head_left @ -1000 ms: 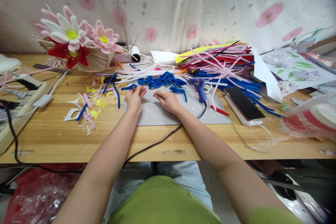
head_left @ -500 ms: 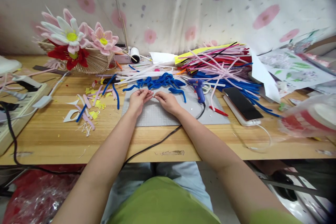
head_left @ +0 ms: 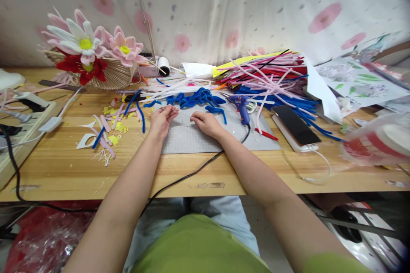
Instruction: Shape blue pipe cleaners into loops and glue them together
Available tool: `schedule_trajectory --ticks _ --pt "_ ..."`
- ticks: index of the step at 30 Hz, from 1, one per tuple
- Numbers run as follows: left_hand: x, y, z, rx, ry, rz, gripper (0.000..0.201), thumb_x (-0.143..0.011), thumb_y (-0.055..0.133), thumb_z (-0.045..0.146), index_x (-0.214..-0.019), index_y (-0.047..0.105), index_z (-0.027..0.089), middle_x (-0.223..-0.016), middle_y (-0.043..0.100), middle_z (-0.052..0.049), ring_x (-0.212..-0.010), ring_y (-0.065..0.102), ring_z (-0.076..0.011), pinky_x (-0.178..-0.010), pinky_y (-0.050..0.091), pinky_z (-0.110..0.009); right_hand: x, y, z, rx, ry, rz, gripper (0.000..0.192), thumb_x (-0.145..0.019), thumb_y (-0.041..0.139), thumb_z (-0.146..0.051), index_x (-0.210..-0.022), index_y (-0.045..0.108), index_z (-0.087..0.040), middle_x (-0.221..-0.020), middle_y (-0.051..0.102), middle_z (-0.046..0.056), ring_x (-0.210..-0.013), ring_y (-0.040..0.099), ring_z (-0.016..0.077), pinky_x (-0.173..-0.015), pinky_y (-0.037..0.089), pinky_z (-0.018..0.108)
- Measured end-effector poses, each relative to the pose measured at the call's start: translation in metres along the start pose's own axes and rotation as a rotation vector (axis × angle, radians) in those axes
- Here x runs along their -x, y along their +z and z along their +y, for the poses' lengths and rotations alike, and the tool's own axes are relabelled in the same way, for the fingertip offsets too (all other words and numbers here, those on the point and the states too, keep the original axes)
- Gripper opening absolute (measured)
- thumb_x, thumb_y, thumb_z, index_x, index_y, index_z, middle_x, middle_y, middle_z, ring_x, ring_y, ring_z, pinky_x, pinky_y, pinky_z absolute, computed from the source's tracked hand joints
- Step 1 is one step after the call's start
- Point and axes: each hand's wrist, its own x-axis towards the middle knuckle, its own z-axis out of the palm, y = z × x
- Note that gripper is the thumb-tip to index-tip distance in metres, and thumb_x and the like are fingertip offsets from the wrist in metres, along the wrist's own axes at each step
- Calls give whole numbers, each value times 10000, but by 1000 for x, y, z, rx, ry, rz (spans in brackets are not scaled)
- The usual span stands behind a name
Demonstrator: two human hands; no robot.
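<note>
Near the middle of the frame, both hands rest on a gray cutting mat on the wooden tabletop. The left hand and the right hand each pinch one end of a thin wire stretched between them. The fingers are curled in close, almost shut, with the wire caught at the fingertips. The wire is so thin that it is hard to see, so it may be a bare pipe cleaner stem.

It looks very light and bendy. It should keep a bend once it is given one. The ends could be a bit pokey, so holding it just behind the tips, as now, seems safest.

Just above the hands lies a bunch of twisted blue pipe cleaners. A blue glue gun stands to the right of them. A phone lies farther right, and fuzzy flowers sit in the upper left.
</note>
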Motion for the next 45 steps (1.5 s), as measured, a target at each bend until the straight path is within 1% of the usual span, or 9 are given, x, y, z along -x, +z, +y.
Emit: schedule_trajectory --ticks 5,11,17,22,27,31,34,37,45 --pt "-2 -1 -2 36 16 18 157 -795 553 114 -641 579 102 -580 631 -14 -553 615 -67 -652 510 -194 -2 5 -4 102 35 41 199 -854 434 -256 -779 602 -181 -726 629 24 -691 537 142 -654 338 246" --pt "-2 0 -2 94 37 31 165 -798 539 93 -636 564 107 -570 628 -3 -558 626 -72 -629 514 -188 -3 6 -8 164 65 67 217 -865 412 -249 -781 599 -175 -757 639 42 -717 545 158 -667 334 260" --pt "-5 -4 0 156 96 82 131 -781 575 94 -661 540 132 -598 637 13 -611 645 -79 -690 520 -209 0 0 -2 -13 -12 -73 232 -881 388 -269 -846 596 -170 -629 594 -4 -643 533 120 -680 359 233" --pt "-10 -10 0 159 133 102 113 -771 593 103 -685 533 146 -649 652 9 -655 655 -88 -715 524 -227 5 -2 -2 -113 -11 -169 238 -878 389 -275 -944 591 -168 -644 616 -10 -687 557 116 -710 370 231" --pt "-8 -8 -4 83 166 -31 123 -685 675 110 -718 563 147 -730 665 2 -740 666 -104 -719 523 -221 7 -2 -5 -197 27 -186 247 -876 364 -261 -979 570 -170 -608 603 -26 -639 553 106 -698 377 228" --pt "-1 -2 -11 6 154 -128 163 -622 715 118 -715 582 138 -729 663 -7 -729 663 -107 -696 524 -214 5 2 -8 -168 36 -177 244 -878 369 -300 -988 552 -182 -577 573 -38 -594 529 111 -657 372 230" --pt "3 2 -19 -47 125 -184 180 -594 730 125 -706 590 129 -717 661 -16 -709 660 -112 -702 527 -230 2 9 -11 -82 38 -102 242 -874 388 -345 -946 557 -188 -681 604 -7 -644 528 127 -655 367 242" --pt "5 6 -23 -45 114 -187 190 -579 738 117 -684 579 124 -704 658 -20 -693 657 -115 -729 528 -259 -1 15 -11 -26 51 -34 239 -878 379 -338 -939 559 -194 -831 633 29 -738 547 153 -693 372 260" --pt "7 9 -23 -63 88 -96 171 -586 719 78 -643 562 114 -687 647 -22 -638 648 -110 -700 526 -262 -1 20 -10 -44 34 -35 250 -884 343 -325 -944 548 -195 -863 630 41 -767 554 167 -709 378 268"
